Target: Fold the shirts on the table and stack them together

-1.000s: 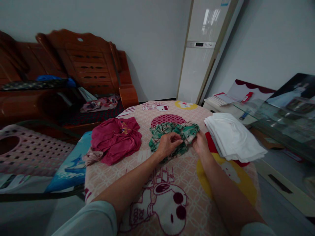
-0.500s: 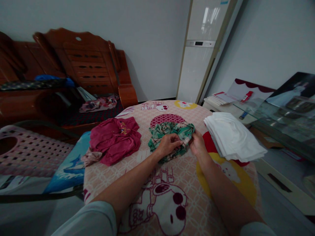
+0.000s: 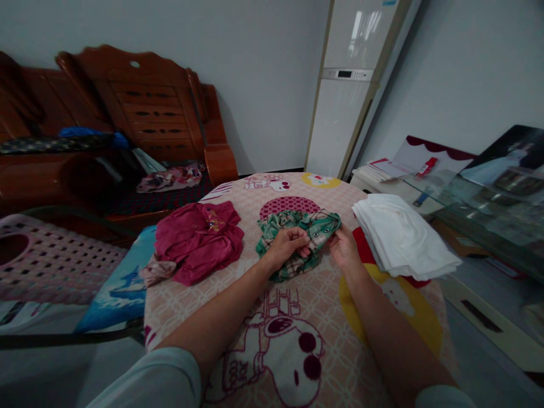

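Observation:
A small green checked garment (image 3: 284, 224) lies bunched in the middle of a round table covered by a pink cartoon-print cloth (image 3: 297, 317). My left hand (image 3: 285, 246) is closed, pinching the garment's near edge. My right hand (image 3: 343, 247) is closed on the garment's right end, where a strip with snap buttons shows. The two hands are a short way apart with the fabric between them.
A crumpled magenta garment (image 3: 198, 239) lies left of the green one. A stack of folded white cloth (image 3: 402, 235) sits at the table's right edge. A wooden bench (image 3: 127, 124) and pink perforated stool (image 3: 46, 260) stand left; a glass-topped cabinet (image 3: 488, 209) is right.
Both hands have shifted slightly along the green garment, and its right end with the snap strip has been drawn out a little to the right.

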### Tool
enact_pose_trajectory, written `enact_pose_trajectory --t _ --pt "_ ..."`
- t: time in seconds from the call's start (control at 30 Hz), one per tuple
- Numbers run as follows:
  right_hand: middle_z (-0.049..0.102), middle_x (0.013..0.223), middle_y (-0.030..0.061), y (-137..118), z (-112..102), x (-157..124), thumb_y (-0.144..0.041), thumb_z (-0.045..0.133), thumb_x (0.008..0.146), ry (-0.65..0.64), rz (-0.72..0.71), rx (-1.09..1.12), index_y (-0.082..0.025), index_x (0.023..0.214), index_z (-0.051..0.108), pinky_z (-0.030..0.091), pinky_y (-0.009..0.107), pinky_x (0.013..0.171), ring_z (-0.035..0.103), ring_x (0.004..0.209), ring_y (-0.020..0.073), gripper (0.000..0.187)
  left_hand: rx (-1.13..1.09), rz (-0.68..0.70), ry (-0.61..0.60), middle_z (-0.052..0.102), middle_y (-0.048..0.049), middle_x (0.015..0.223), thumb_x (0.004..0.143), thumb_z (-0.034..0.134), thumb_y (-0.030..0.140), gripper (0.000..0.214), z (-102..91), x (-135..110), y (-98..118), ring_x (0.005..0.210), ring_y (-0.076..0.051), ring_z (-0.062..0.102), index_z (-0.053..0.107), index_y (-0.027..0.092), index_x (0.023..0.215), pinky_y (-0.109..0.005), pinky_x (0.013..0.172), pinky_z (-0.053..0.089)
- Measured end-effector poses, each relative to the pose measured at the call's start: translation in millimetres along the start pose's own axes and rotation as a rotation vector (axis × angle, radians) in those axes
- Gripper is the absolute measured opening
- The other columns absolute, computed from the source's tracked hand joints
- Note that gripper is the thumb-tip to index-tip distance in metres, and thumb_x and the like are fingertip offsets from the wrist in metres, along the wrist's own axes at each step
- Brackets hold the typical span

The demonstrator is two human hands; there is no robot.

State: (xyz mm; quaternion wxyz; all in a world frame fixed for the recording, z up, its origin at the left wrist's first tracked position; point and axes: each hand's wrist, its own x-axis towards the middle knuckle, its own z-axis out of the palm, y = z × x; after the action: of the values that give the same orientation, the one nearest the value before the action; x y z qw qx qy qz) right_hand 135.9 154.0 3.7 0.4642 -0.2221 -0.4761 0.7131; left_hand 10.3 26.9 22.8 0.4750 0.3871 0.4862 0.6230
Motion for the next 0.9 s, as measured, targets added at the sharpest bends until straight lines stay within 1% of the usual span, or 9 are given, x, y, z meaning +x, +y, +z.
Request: enact_pose_trajectory --t 0.13,0.27,0.37,0.47,0.63,0.73,0.8,0.9 --pt "0.069 0.071 -0.0022 -1 -1 0 -0.032 0.069 0.069 -0.027 0.022 -0.018 -0.025 0.08 0.062 0.053 0.03 0.059 0.064 0.064 0.0177 0.015 -0.016 0.005 -0.003 0.064 0.0019 0.063 0.068 0.078 0.045 0.038 -1.2 -1 1 0.053 -0.01 0.062 0.056 0.015 0.076 -0.02 0.054 0.052" --pt "0.071 0.073 -0.0012 -4 0 -1 -0.033 0.072 0.068 -0.051 0.052 0.003 -0.025 0.081 0.063 0.056 0.032 0.059 0.067 0.067 0.0193 0.018 -0.031 0.014 -0.009 0.065 0.0013 0.064 0.068 0.078 0.045 0.038 -2.0 0 -1 0.051 -0.009 0.061 0.056 0.015 0.075 -0.02 0.051 0.051" --pt "0.07 0.07 -0.0016 -5 -1 -1 -0.034 0.074 0.067 -0.058 0.069 0.014 -0.024 0.08 0.063 0.056 0.031 0.056 0.065 0.06 0.0183 0.02 -0.032 0.018 -0.009 0.065 0.0011 0.062 0.07 0.078 0.045 0.038 -3.1 0 -2 0.048 -0.009 0.059 0.057 0.015 0.074 -0.019 0.049 0.05" --pt "0.069 0.067 -0.0027 -4 -5 0 -0.035 0.073 0.069 -0.047 0.059 0.003 -0.024 0.079 0.063 0.056 0.031 0.054 0.063 0.056 0.017 0.019 -0.026 0.009 -0.006 0.067 0.0 0.065 0.071 0.078 0.045 0.037 -4.4 0 -2 0.051 -0.009 0.061 0.059 0.014 0.077 -0.02 0.052 0.051" --pt "0.069 0.068 -0.0018 -5 -8 1 -0.036 0.071 0.07 -0.04 0.038 -0.028 -0.024 0.081 0.063 0.057 0.034 0.059 0.067 0.063 0.0202 0.018 -0.06 -0.007 -0.038 0.069 -0.0018 0.069 0.069 0.08 0.044 0.039 -4.4 -1 -1 0.06 -0.012 0.067 0.06 0.013 0.084 -0.022 0.059 0.054" --pt "0.069 0.066 -0.0019 -8 -7 -1 -0.036 0.073 0.07 -0.044 0.037 -0.021 -0.023 0.08 0.062 0.056 0.031 0.055 0.067 0.06 0.0192 0.02 -0.075 -0.017 -0.044 0.069 -0.002 0.068 0.07 0.08 0.042 0.038 -4.3 -1 -2 0.059 -0.012 0.067 0.06 0.013 0.082 -0.021 0.058 0.055" --pt "0.069 0.066 -0.0014 -12 -4 -3 -0.041 0.072 0.072 -0.055 0.033 -0.011 -0.022 0.086 0.062 0.053 0.028 0.05 0.065 0.055 0.0173 0.025 -0.066 -0.012 -0.022 0.069 -0.0024 0.067 0.071 0.079 0.042 0.036 -4.6 0 -2 0.057 -0.012 0.066 0.061 0.012 0.079 -0.02 0.056 0.054" --pt "0.068 0.067 -0.0006 -18 4 -10 -0.051 0.066 0.079 -0.094 -0.006 -0.072 -0.022 0.113 0.061 0.049 0.025 0.045 0.061 0.05 0.0153 0.045 -0.054 0.014 0.053 0.069 -0.0027 0.067 0.071 0.078 0.041 0.034 -4.4 2 -2 0.054 -0.011 0.065 0.062 0.012 0.077 -0.02 0.052 0.053"
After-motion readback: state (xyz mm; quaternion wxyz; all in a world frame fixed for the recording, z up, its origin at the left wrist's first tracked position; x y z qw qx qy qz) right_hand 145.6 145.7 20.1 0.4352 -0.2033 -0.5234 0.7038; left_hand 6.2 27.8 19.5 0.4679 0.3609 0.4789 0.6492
